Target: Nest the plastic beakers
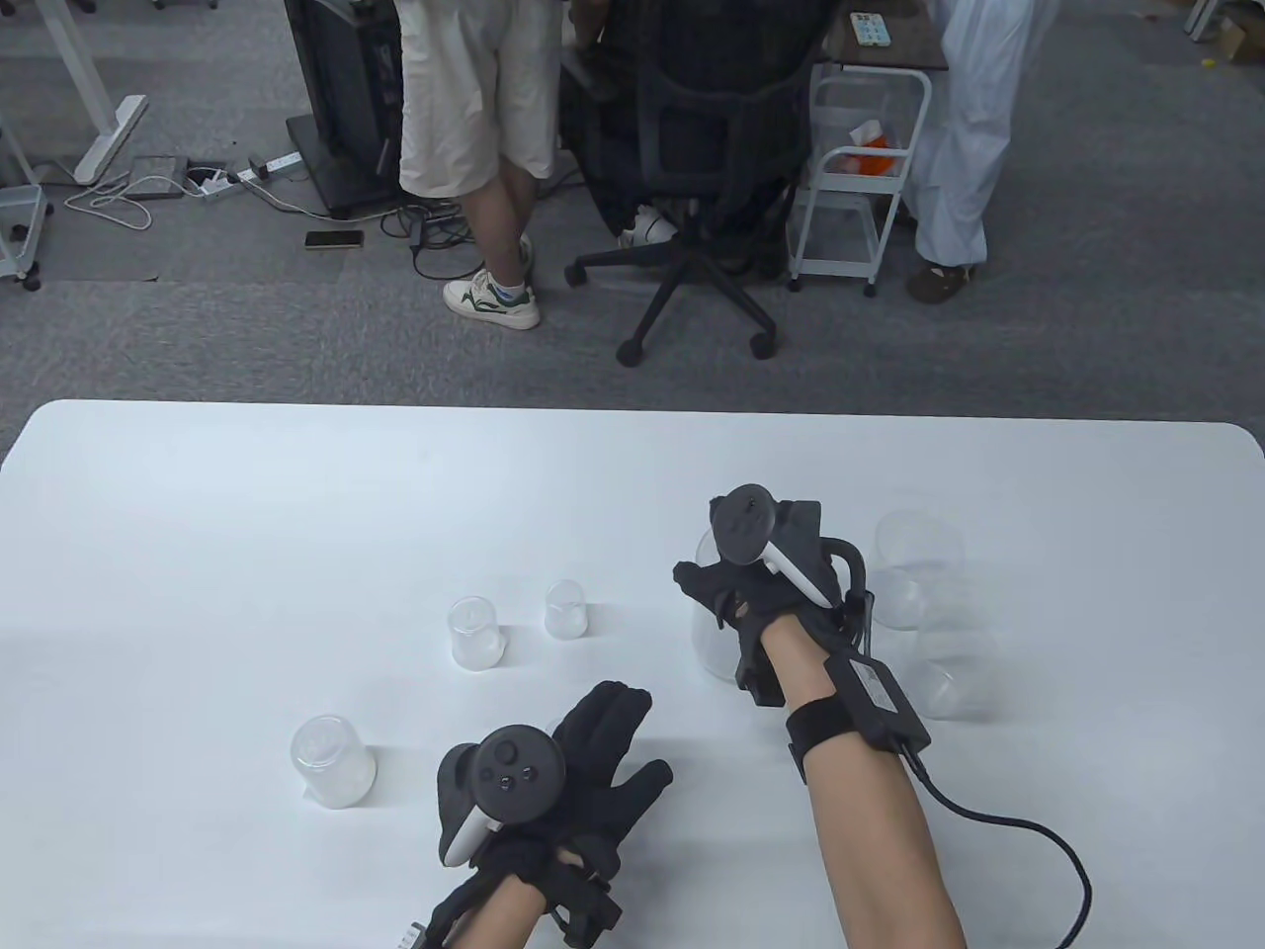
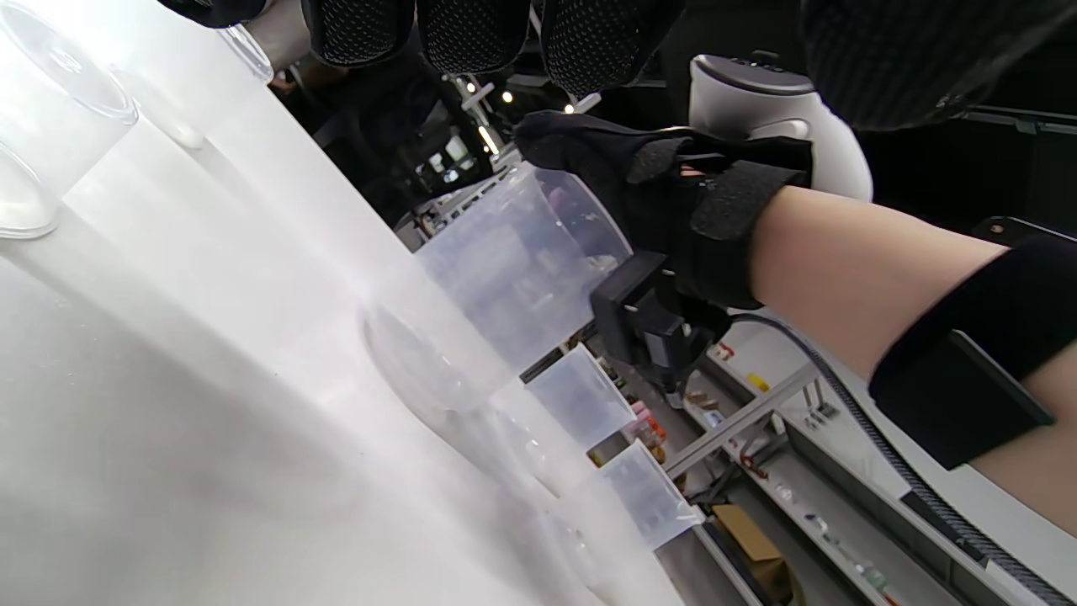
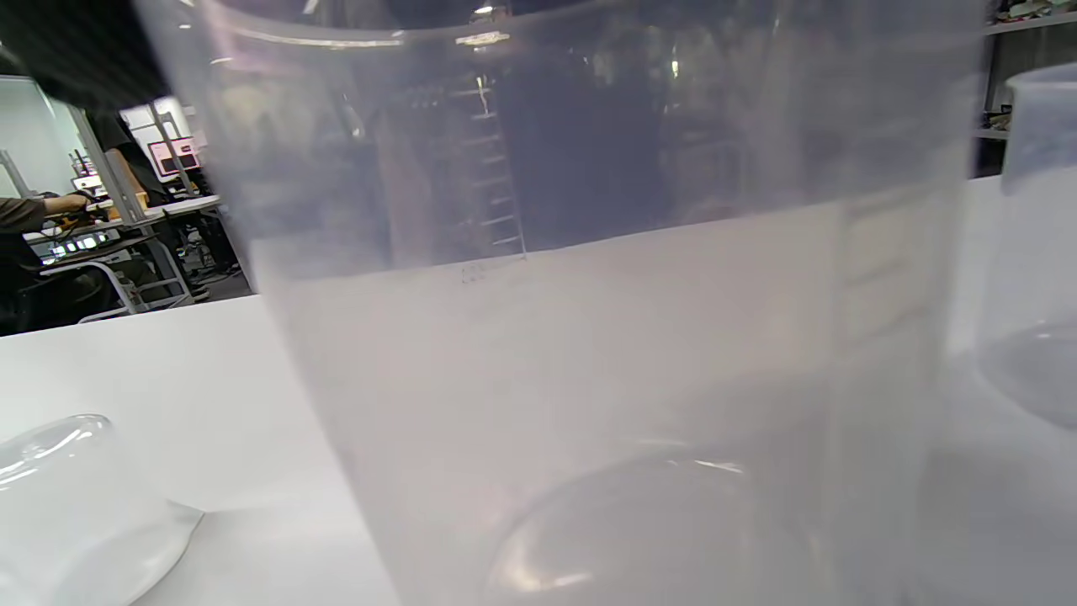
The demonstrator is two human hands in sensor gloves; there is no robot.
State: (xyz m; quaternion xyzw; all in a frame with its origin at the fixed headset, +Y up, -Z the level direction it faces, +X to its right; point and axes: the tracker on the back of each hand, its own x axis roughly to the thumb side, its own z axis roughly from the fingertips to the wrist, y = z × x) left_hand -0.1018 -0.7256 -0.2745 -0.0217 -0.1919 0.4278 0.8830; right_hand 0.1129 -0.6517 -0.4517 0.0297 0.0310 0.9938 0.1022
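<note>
My right hand (image 1: pixel 729 601) grips a large clear beaker (image 1: pixel 714 643) at its rim; the beaker stands upright on the white table (image 1: pixel 198 514). It fills the right wrist view (image 3: pixel 589 337) and shows in the left wrist view (image 2: pixel 505 286) with the right hand (image 2: pixel 665 210) on it. My left hand (image 1: pixel 613 736) is open and empty, fingers spread, low over the table in front of me. Two small beakers (image 1: pixel 472 633) (image 1: pixel 566 608) stand left of centre. A medium beaker (image 1: pixel 331 761) stands upside down at the front left.
Three more clear beakers cluster right of my right hand: one at the back (image 1: pixel 919 544), one in the middle (image 1: pixel 894 598), one nearer (image 1: pixel 954 677). A cable (image 1: pixel 1028 830) runs from my right forearm. People and an office chair (image 1: pixel 702 198) are beyond the table's far edge.
</note>
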